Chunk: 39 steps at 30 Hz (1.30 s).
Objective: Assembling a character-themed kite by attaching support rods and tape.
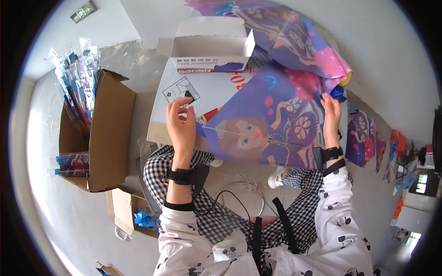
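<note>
A purple kite [281, 124] printed with a crowned cartoon figure and pink flowers lies spread over a white cardboard box [184, 87] in front of me. Its near edge hangs toward my knees. My right hand [331, 112] grips the kite's right edge between thumb and fingers, beside a bit of blue material [339, 94]. Just off the kite's left tip, my left hand [181, 124] is raised above the box with curled fingers. A gap shows between its thumb and forefinger, and I see nothing held there.
An open white carton [209, 48] stands at the box's far side. More printed purple material [285, 27] drapes over the far right. On the left, a brown cardboard box [113, 133] holds several plastic-sleeved packages [80, 83]. A smaller carton [122, 211] sits nearer me.
</note>
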{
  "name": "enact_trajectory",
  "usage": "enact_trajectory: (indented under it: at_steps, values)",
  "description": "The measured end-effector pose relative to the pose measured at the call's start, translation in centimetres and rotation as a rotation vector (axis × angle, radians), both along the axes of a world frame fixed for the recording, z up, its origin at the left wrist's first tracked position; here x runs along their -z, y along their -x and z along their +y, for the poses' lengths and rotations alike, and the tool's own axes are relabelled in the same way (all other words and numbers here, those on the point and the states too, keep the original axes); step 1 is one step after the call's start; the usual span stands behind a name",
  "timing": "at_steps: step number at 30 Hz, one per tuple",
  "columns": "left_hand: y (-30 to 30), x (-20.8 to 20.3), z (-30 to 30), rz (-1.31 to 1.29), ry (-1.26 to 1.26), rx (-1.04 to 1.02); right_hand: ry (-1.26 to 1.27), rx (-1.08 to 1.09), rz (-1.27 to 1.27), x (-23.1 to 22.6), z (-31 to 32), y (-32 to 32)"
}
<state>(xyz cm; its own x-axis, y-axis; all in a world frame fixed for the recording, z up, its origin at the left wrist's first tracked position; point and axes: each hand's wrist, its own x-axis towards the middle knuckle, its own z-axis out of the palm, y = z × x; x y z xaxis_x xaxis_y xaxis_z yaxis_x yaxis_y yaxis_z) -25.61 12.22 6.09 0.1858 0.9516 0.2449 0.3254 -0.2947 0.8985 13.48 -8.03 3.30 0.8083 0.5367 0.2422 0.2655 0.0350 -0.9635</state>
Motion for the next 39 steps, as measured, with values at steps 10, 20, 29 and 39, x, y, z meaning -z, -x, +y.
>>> enact_trajectory:
  at_steps: [10, 20, 29, 39]
  values:
    - [0.9, -2.0, -1.2, -0.231, 0.788, 0.530, 0.456, -0.886, 0.228, -7.9, 8.3, 20.8]
    - [2.2, -1.2, -0.9, -0.279, 0.593, 0.483, 0.660, -0.824, 0.266, -7.3, 9.6, 23.0]
    - [1.8, -1.3, -0.5, -0.320, 0.463, 0.382, 0.151, -0.347, 0.826, -6.3, 9.9, 23.3]
    - [2.3, -0.9, -0.2, -0.390, 0.649, 0.341, 0.366, -0.506, 0.404, -4.8, 10.0, 24.7]
